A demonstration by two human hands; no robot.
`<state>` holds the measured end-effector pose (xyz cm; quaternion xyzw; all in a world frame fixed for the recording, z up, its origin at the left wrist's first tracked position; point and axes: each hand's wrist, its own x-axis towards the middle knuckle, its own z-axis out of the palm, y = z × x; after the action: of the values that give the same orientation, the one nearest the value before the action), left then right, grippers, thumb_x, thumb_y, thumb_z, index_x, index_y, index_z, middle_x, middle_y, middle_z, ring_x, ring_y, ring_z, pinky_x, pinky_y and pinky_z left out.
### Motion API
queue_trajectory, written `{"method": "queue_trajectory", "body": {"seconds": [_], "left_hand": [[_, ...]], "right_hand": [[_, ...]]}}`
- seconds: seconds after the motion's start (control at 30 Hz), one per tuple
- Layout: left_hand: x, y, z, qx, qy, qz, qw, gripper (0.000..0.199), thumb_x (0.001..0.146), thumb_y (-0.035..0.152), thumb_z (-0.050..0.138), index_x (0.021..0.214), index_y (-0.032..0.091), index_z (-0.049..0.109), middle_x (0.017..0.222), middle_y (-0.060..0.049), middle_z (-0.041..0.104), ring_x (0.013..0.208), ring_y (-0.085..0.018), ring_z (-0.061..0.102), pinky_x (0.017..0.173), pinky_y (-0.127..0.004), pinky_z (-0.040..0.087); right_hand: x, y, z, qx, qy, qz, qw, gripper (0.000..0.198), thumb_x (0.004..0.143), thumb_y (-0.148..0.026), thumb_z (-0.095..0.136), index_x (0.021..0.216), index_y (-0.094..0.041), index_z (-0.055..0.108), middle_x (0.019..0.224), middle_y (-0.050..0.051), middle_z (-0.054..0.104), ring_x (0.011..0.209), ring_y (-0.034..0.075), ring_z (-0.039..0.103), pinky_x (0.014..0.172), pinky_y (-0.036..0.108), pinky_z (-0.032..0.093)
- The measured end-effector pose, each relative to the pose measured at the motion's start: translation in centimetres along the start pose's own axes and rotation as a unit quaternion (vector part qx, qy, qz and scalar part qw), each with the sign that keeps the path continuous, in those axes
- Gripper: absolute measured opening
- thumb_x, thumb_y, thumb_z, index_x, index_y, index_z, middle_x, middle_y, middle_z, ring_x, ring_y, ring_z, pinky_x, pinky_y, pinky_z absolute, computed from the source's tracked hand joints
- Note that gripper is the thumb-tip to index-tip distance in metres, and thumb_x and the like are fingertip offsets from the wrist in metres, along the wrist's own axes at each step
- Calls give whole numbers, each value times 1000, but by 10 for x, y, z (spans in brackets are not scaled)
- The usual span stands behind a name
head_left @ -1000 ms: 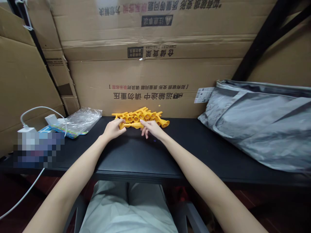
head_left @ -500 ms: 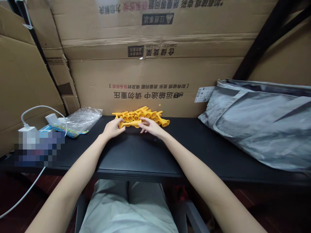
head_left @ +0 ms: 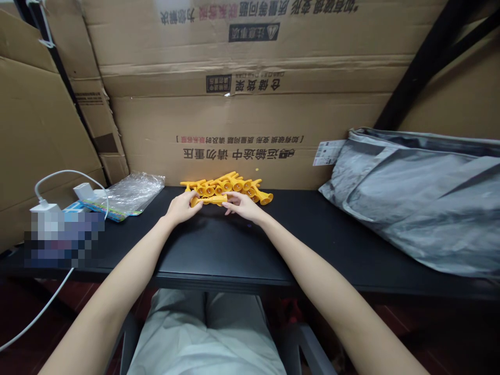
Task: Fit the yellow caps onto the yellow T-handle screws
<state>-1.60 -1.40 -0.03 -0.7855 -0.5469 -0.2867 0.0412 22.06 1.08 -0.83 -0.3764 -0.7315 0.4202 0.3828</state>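
Observation:
A yellow horn-shaped plastic piece [head_left: 214, 200] lies sideways between my two hands, in front of a pile of similar yellow plastic pieces [head_left: 235, 182]. My left hand [head_left: 182, 207] pinches its left end between thumb and fingers. At the other end, the thumb and fingers of my right hand [head_left: 245, 206] are closed on it. Several pieces in the pile show flared, hollow ends facing me. My fingers cover both tips of the held piece, so its exact shape is partly hidden.
Cardboard [head_left: 242, 114] stands upright behind the black tabletop [head_left: 219, 245]. A grey fabric bag [head_left: 422, 198] sits at the right. On the left are a clear plastic bag [head_left: 136, 192], a white charger with cable [head_left: 46, 214] and a blurred-out item [head_left: 64, 242].
The fingers of my right hand have closed in on the right end of the yellow piece. My left hand has barely shifted, and the pile is unchanged.

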Motion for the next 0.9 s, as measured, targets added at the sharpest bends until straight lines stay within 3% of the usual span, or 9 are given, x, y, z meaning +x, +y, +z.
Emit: {"method": "queue_trajectory", "body": {"seconds": [0.5, 0.9], "left_hand": [[-2, 3, 1, 15, 20, -11, 1000, 29, 85, 43, 46, 96, 22, 63, 91, -4, 66, 77, -17, 61, 67, -26, 42], [-3, 5, 1, 17, 49, 6, 999, 27, 85, 41, 47, 94, 20, 62, 90, -4, 65, 77, -17, 60, 65, -25, 41]], "right_hand": [[4, 11, 1, 40, 0, -3, 999, 42, 74, -33, 74, 110, -15, 59, 90, 9, 72, 60, 15, 67, 71, 33, 57], [-3, -9, 0, 35, -16, -17, 999, 41, 72, -52, 71, 81, -13, 63, 71, 7, 72, 55, 15, 65, 63, 28, 52]]}}
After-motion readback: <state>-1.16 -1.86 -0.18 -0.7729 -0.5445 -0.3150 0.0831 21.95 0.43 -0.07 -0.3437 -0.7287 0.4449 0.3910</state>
